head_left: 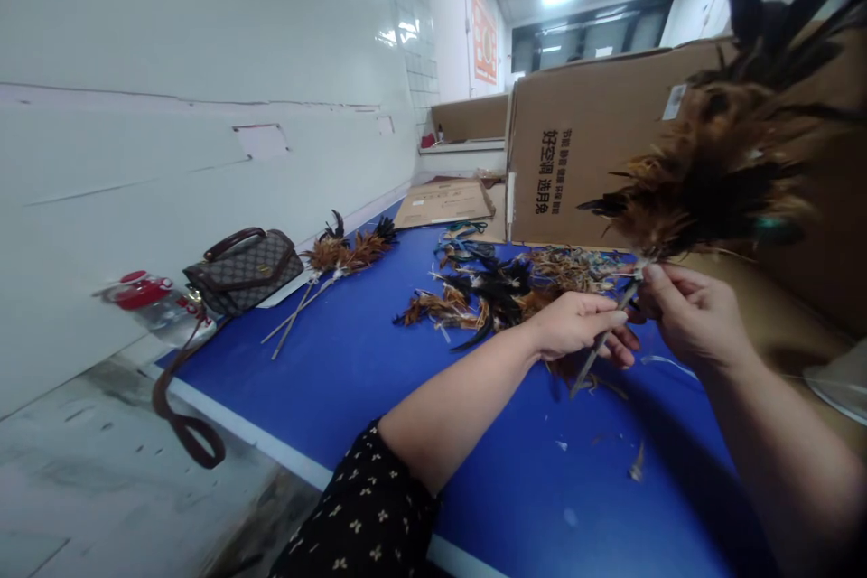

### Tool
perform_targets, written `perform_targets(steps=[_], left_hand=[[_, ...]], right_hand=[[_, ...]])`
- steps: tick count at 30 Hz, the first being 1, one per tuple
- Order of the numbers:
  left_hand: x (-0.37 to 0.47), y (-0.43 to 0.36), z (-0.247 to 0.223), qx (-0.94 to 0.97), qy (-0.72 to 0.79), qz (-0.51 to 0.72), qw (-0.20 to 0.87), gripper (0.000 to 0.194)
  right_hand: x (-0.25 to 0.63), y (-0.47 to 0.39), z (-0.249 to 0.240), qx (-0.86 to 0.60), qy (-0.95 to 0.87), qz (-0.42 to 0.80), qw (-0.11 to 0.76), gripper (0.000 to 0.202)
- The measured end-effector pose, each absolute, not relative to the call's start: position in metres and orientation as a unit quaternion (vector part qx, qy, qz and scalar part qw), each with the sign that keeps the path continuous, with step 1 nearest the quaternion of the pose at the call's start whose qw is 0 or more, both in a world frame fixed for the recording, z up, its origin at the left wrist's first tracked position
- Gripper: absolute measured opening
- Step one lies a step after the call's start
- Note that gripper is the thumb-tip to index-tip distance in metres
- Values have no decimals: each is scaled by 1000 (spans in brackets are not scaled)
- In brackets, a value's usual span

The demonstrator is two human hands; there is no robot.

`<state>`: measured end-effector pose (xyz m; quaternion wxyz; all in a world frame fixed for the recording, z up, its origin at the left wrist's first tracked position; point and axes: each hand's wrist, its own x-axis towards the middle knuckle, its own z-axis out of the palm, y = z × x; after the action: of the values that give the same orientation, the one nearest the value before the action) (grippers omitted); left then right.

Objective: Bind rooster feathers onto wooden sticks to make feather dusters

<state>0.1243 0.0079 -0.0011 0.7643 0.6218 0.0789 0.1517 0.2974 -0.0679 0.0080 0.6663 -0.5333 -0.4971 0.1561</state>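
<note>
A large duster of brown and black feathers (704,172) is held up at the right, its thin stick (588,368) slanting down to the left. My left hand (582,327) pinches the stick below the feathers. Close beside it, my right hand (691,312) grips the feathers' base at the top of the stick. Loose brown and black feathers (498,284) lie in a pile on the blue table (379,361) behind my left hand. Two smaller feather dusters (349,251) rest with crossed sticks farther left.
A brown handbag (247,271) and a red-lidded bottle (159,302) stand at the left by the wall. A tall cardboard box (596,144) rises behind the feathers. Flat cardboard (443,203) lies at the back. Feather scraps (637,462) lie near the front.
</note>
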Motion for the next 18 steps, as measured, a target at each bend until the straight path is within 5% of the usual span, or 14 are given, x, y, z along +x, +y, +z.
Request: perform_targets(steps=[4, 18], left_hand=[[120, 13, -3, 599, 66, 154, 783, 54], [134, -1, -3, 579, 220, 269, 738, 51]], right_hand=[[298, -69, 10, -504, -508, 191, 672, 50], [301, -71, 12, -590, -541, 130, 585, 61]])
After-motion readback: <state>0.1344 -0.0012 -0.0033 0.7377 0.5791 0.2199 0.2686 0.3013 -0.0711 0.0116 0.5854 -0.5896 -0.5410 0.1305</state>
